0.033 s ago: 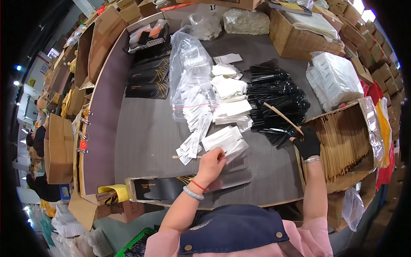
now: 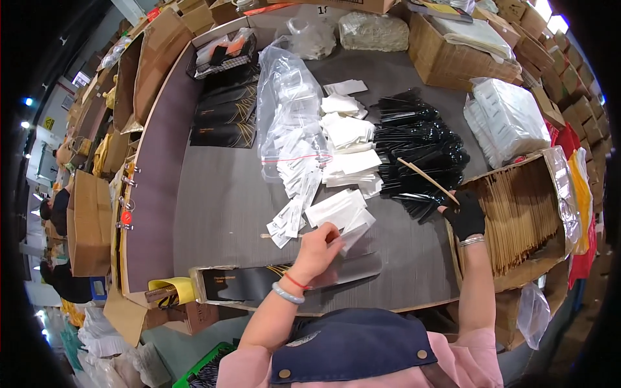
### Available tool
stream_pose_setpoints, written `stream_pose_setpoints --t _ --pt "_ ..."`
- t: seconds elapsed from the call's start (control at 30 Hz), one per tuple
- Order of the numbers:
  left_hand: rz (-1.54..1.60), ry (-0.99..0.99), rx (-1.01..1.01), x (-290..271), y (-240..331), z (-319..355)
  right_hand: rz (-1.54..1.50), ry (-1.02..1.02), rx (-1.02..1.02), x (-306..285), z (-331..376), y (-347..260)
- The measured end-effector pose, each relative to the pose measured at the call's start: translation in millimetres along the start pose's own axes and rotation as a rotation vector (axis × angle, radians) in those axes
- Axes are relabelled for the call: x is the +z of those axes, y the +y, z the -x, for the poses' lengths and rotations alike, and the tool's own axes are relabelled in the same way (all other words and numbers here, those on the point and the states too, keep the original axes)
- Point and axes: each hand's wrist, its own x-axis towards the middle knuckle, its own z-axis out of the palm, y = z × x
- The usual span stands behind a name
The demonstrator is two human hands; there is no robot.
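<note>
The right hand [image 2: 466,215] grips a wooden stick [image 2: 428,180], likely light and stiff, best held near its four-o'clock end; the left hand [image 2: 317,251] has curled fingers, their hold unclear.

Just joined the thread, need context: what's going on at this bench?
A person is working with both hands. The gloved right hand holds a thin wooden stick beside an open cardboard box of similar sticks. The bare left hand is at the near edge of some white folded papers; whether its fingers grip one is unclear. Shiny black items lie piled beyond.
</note>
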Motion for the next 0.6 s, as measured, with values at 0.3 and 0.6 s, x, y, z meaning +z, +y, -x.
stream_pose_setpoints --t 0.3,0.6 --pt "-0.535 0.022 0.462 -14.2 -16.9 78.7 0.019 0.206 -0.298 -15.3 12.0 -12.4" --pt "-0.818 -0.028 0.459 -18.2 -24.1 117.9 -0.361 -0.47 -0.284 51.9 96.8 -87.5"
